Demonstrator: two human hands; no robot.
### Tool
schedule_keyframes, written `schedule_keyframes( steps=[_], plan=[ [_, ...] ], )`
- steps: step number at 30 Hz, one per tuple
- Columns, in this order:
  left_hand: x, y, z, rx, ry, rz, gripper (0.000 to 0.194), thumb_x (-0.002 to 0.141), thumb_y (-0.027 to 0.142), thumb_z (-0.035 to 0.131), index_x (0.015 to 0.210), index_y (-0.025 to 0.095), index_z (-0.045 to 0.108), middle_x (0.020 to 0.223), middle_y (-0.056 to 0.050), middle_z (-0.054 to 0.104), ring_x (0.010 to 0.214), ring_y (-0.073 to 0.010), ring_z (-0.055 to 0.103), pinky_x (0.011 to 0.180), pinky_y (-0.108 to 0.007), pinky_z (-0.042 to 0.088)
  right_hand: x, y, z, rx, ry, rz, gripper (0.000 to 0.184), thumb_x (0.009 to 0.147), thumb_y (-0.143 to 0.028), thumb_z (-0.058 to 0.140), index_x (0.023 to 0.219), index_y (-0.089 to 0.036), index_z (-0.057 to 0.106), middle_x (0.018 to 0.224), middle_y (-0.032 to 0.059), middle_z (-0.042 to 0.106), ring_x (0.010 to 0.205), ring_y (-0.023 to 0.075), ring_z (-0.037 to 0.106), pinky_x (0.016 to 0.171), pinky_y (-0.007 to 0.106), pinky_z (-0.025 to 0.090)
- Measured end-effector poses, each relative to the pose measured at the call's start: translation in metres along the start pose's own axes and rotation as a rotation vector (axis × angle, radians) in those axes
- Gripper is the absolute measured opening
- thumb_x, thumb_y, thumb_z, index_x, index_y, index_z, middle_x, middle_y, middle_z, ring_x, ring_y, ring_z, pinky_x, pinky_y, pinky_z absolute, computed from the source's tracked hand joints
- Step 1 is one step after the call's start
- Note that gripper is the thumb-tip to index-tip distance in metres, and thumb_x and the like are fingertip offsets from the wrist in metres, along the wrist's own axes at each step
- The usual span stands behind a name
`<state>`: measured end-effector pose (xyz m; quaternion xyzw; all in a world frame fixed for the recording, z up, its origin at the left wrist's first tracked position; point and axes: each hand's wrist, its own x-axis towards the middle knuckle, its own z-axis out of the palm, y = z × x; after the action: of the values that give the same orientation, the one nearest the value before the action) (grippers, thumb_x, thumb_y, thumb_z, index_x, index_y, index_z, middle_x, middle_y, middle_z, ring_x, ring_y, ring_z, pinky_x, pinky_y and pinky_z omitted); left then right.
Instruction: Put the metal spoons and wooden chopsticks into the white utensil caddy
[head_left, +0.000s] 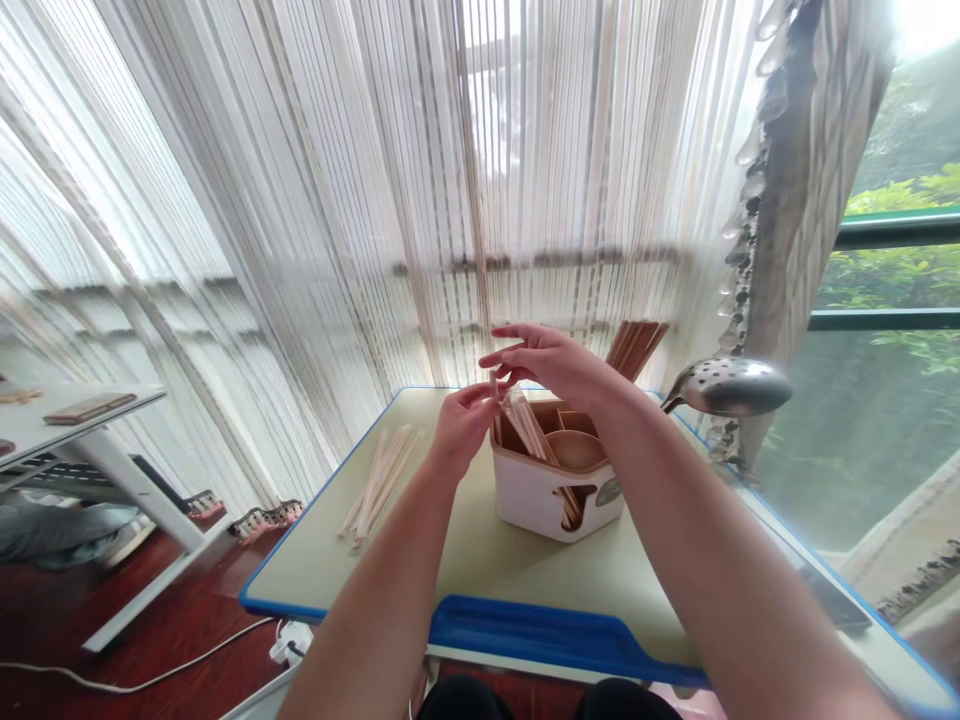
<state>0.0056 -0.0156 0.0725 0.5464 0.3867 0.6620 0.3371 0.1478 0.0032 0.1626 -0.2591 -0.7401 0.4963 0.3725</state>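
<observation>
My left hand [466, 425] is pinched at the left back of a white and brown utensil holder [534, 505], its fingertips on a thin pair of wrapped chopsticks [495, 384]. Just above it, my right hand [547, 358] is palm down with its fingers stretched and apart, close to the top of those chopsticks. Several chopsticks in clear wrappers [528, 425] lean in the holder's left compartment; their lower parts show through the cut-out in the front. Dark brown chopsticks [636, 348] stand at the back, partly hidden by my right arm.
More wrapped chopsticks [381, 485] lie loose on the table [465, 560], left of the holder. A metal slotted ladle [727, 387] sticks out to the right. The table has a blue edge and a blue front tray [525, 628]. Striped curtains [360, 200] hang behind.
</observation>
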Motion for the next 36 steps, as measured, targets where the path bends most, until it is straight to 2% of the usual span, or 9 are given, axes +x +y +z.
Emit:
schedule_keyframes(
  steps=[2, 4, 7, 11, 16, 22, 28, 31, 36],
  plan=[
    [0.0, 0.0, -0.001, 0.043, 0.008, 0.018, 0.03, 0.065, 0.037, 0.071, 0.086, 0.015, 0.073, 0.077, -0.005, 0.069, 0.078, -0.0177, 0.061, 0.074, -0.03, 0.045, 0.001, 0.001, 0.002, 0.088, -0.012, -0.012, 0.031, 0.085, -0.011, 0.049, 0.116, -0.013, 0.053, 0.104, 0.0115, 0.067, 0.071, 0.0106, 0.062, 0.067, 0.025, 0.053],
    [0.0, -0.001, -0.002, 0.102, 0.041, 0.035, 0.03, 0.065, 0.04, 0.07, 0.082, 0.016, 0.074, 0.074, -0.004, 0.068, 0.075, -0.0168, 0.06, 0.071, -0.028, 0.045, 0.003, 0.002, 0.0, 0.102, 0.045, -0.04, 0.029, 0.084, -0.011, 0.049, 0.112, -0.014, 0.055, 0.107, 0.0108, 0.066, 0.068, 0.0092, 0.06, 0.065, 0.024, 0.052],
    [0.0, -0.002, -0.003, 0.139, 0.051, 0.027, 0.032, 0.066, 0.044, 0.069, 0.082, 0.016, 0.074, 0.067, -0.003, 0.066, 0.072, -0.0163, 0.059, 0.068, -0.028, 0.044, 0.005, 0.004, -0.004, 0.02, 0.121, -0.04, 0.025, 0.081, -0.012, 0.051, 0.104, -0.015, 0.059, 0.103, 0.0093, 0.066, 0.065, 0.008, 0.058, 0.06, 0.022, 0.05],
    [-0.001, -0.001, 0.0, 0.066, 0.079, 0.042, 0.036, 0.063, 0.044, 0.072, 0.086, 0.016, 0.074, 0.066, -0.002, 0.066, 0.069, -0.0155, 0.058, 0.066, -0.028, 0.044, 0.008, 0.008, -0.005, -0.08, 0.103, -0.021, 0.017, 0.078, -0.014, 0.055, 0.092, -0.014, 0.064, 0.091, 0.008, 0.068, 0.065, 0.0089, 0.057, 0.054, 0.02, 0.045],
    [-0.002, -0.003, 0.006, -0.018, 0.136, 0.055, 0.036, 0.062, 0.044, 0.072, 0.083, 0.015, 0.074, 0.068, -0.003, 0.067, 0.069, -0.0157, 0.059, 0.067, -0.029, 0.045, 0.01, 0.014, -0.002, -0.184, 0.104, -0.037, 0.017, 0.077, -0.018, 0.058, 0.091, -0.017, 0.067, 0.088, 0.0062, 0.068, 0.067, 0.0097, 0.057, 0.053, 0.019, 0.043],
    [-0.002, -0.009, 0.008, -0.013, 0.182, -0.024, 0.033, 0.059, 0.04, 0.075, 0.08, 0.014, 0.073, 0.072, -0.006, 0.069, 0.067, -0.0157, 0.06, 0.067, -0.029, 0.046, 0.008, 0.013, 0.0, -0.261, 0.056, -0.03, 0.016, 0.076, -0.022, 0.06, 0.089, -0.019, 0.07, 0.085, 0.0045, 0.069, 0.068, 0.0104, 0.057, 0.055, 0.02, 0.044],
    [-0.003, 0.006, 0.003, 0.008, 0.215, -0.011, 0.026, 0.062, 0.032, 0.072, 0.083, 0.016, 0.072, 0.081, -0.006, 0.07, 0.077, -0.0152, 0.062, 0.071, -0.027, 0.046, 0.008, 0.014, 0.0, -0.281, 0.059, -0.046, 0.02, 0.076, -0.022, 0.061, 0.095, -0.019, 0.069, 0.08, 0.0031, 0.068, 0.063, 0.0093, 0.055, 0.053, 0.02, 0.041],
    [-0.002, 0.009, 0.001, 0.01, 0.233, 0.011, 0.026, 0.062, 0.031, 0.072, 0.082, 0.016, 0.07, 0.078, -0.004, 0.07, 0.072, -0.0136, 0.061, 0.069, -0.026, 0.046, 0.009, 0.015, 0.0, -0.253, 0.049, -0.07, 0.021, 0.075, -0.02, 0.061, 0.095, -0.017, 0.068, 0.079, 0.0031, 0.068, 0.065, 0.0089, 0.055, 0.054, 0.019, 0.04],
    [-0.002, 0.001, 0.0, 0.033, 0.201, 0.071, 0.023, 0.059, 0.033, 0.075, 0.071, 0.015, 0.069, 0.067, -0.003, 0.066, 0.066, -0.0137, 0.06, 0.066, -0.027, 0.046, 0.01, 0.015, -0.001, -0.188, 0.068, -0.077, 0.019, 0.075, -0.019, 0.06, 0.092, -0.016, 0.068, 0.086, 0.0051, 0.068, 0.067, 0.0094, 0.055, 0.053, 0.02, 0.041]
  ],
)
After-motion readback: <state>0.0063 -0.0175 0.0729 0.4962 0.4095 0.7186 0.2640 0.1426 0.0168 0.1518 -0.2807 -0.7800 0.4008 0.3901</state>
